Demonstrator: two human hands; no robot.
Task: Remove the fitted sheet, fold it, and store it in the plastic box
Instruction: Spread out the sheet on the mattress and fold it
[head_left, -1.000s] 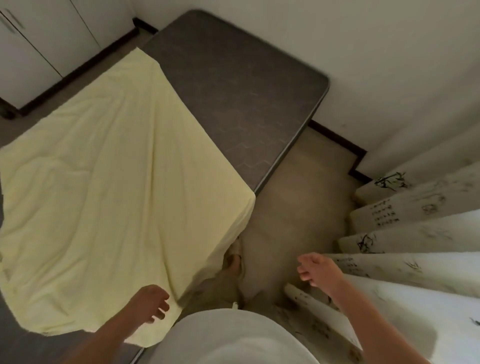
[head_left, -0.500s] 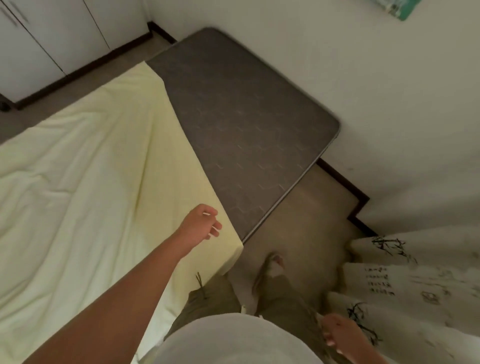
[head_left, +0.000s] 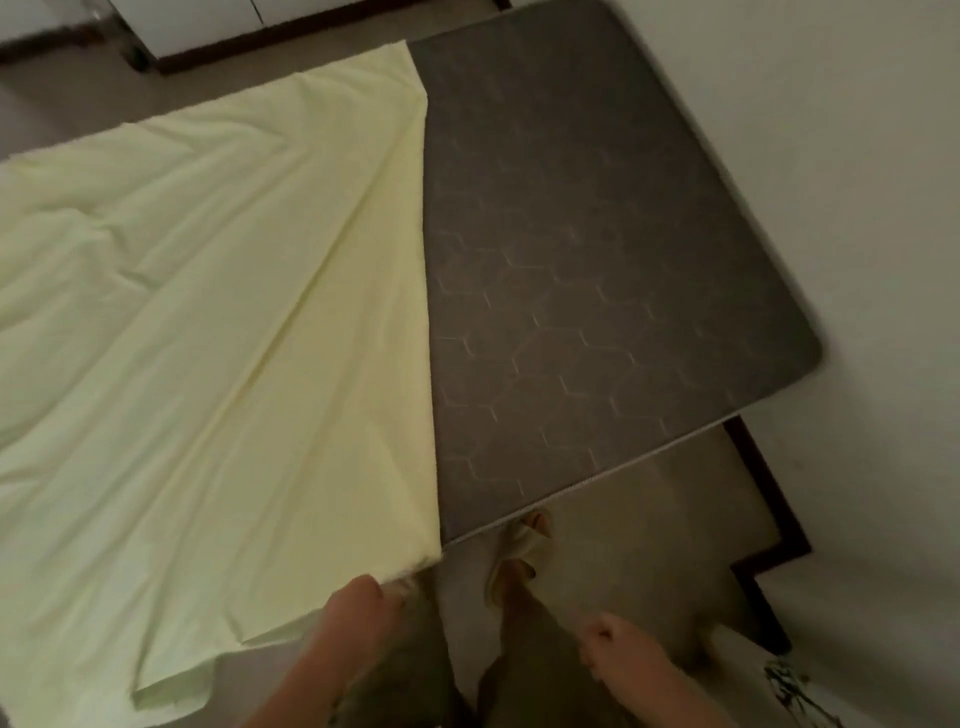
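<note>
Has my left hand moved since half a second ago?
Yes. The left hand was over the bed top; now it is back past the near edge of the mattress, toward the person, pinching a corner of the sheet.

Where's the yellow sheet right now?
In the head view, the yellow sheet covers the left part of the grey mattress, its near corner in the left hand.

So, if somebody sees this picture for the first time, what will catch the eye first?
First the pale yellow sheet, spread over the left part of the bed, against the bare grey mattress on the right. Next the left hand at the bottom, which seems to grip the sheet's near corner, while the right hand hangs loosely curled and empty to its right.
</note>
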